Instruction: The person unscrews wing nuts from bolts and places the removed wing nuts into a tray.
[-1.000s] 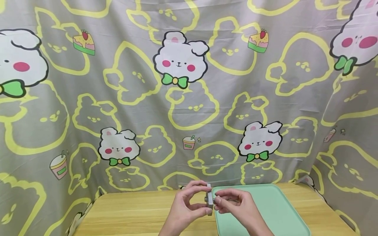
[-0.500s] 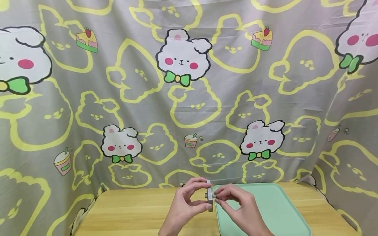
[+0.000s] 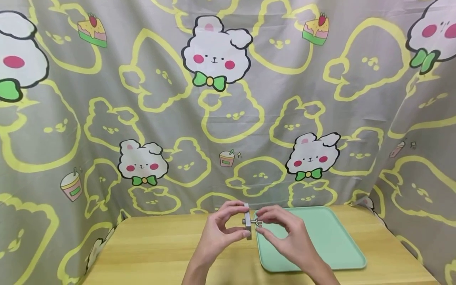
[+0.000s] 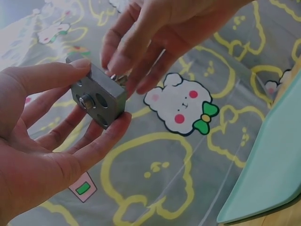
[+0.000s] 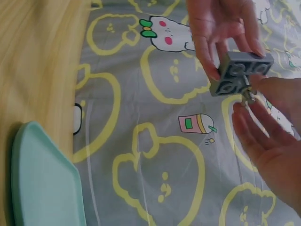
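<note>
My left hand (image 3: 221, 225) grips a small grey metal block (image 3: 248, 226) by its upper and lower ends, holding it upright above the table. Several round holes show in the block's face in the left wrist view, with a bolt head (image 4: 86, 101) seated in one. On the opposite side the bolt's shank sticks out towards my right hand (image 3: 290, 229). A silvery wing nut (image 5: 248, 95) sits on that end, between my right thumb and fingertips, which pinch around it. Exact finger contact is partly hidden.
A pale green tray (image 3: 317, 259) lies on the wooden table (image 3: 153, 249), to the right and below my hands. Behind the table hangs a grey curtain (image 3: 217, 118) with a printed cartoon pattern.
My right fingers have opened wider around the bolt's end, so the wing nut now shows between them. The left hand keeps its grip on the block. The head view has tilted down slightly.
</note>
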A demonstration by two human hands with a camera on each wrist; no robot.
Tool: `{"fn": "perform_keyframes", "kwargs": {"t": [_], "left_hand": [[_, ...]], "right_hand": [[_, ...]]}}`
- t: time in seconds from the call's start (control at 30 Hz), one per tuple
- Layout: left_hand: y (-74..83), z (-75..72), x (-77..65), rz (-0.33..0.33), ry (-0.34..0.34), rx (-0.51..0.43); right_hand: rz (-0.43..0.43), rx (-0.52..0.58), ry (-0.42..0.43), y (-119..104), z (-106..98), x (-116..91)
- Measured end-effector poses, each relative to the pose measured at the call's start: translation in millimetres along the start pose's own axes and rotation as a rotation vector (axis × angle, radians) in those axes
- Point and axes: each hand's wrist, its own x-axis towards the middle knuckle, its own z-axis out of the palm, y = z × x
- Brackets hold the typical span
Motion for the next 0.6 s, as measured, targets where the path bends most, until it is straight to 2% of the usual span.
{"fn": "perform_keyframes", "kwargs": {"t": [0.13, 0.23, 0.3, 0.43, 0.6], "left_hand": [[2.1, -1.6, 1.3, 0.000, 0.001, 0.003], [2.8, -0.5, 0.7, -0.009, -0.007, 0.006], [3.1, 0.4, 0.8, -0.009, -0.008, 0.011], [3.4, 1.6, 2.8, 0.007, -0.011, 0.021], [4.1, 1.1, 7.8, 0.031, -0.017, 0.044]], "right_hand": [[0.263, 0.079, 0.032, -2.3, -3.8, 2.9], [0.472, 0.124, 0.006, -3.5, -5.1, 2.9], [0.570, 0.174, -0.028, -3.5, -5.6, 3.6], [0.667, 0.250, -0.072, -2.7, -7.1, 6.1], [0.674, 0.278, -0.082, -1.7, -9.9, 9.8]]}}
